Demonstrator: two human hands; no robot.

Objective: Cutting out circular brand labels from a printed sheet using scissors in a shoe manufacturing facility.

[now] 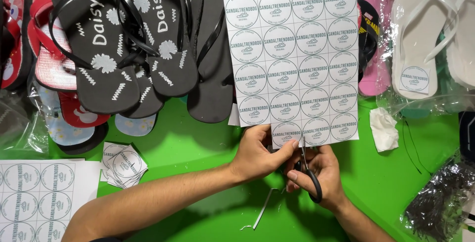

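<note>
Left hand [257, 154] pinches the bottom edge of the label sheet [293, 61], held up at frame centre. Right hand [316, 173] grips scissors [309, 173], blades at the sheet's lower edge, above the green table [198, 138]. Black sandals [123, 39] upper left.

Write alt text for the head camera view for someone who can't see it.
Two bare hands cut a white paper sheet of round labels: left hand pinches its bottom edge, right hand works black-handled scissors over a green table. Black rubber flip-flops lie behind.
</note>
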